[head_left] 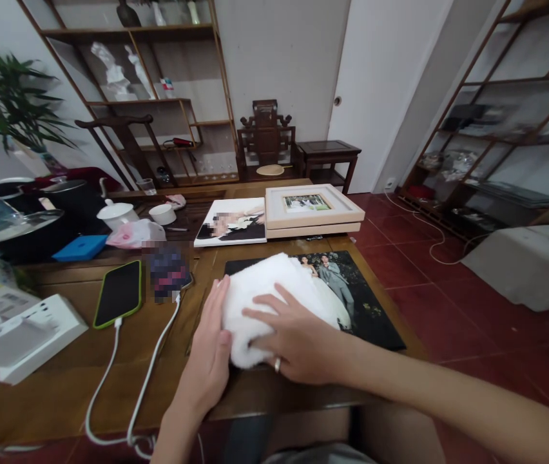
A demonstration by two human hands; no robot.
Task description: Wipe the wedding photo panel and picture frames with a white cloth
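A folded white towel (pixel 269 274) lies on a large dark photo panel (pixel 375 309) that shows a couple in wedding clothes. My left hand (pixel 211 354) rests along the towel's left edge, its fingers stretched out and touching the cloth. From the right, my right hand (pixel 298 335) reaches over the towel and grips it. Its upper fingers are spread on top, while a lower finger is bent into the fold at the near edge. A ring shows on this hand. The towel hides the panel's left part.
Beyond the panel are a photo album (pixel 231 222) and stacked pale frames (pixel 313 212). To the left, a green-cased phone (pixel 118 295) and another phone (pixel 168 274) trail white cables. White boxes (pixel 37 335), a blue box (pixel 80 247) and dark pots (pixel 28 229) stand farther left.
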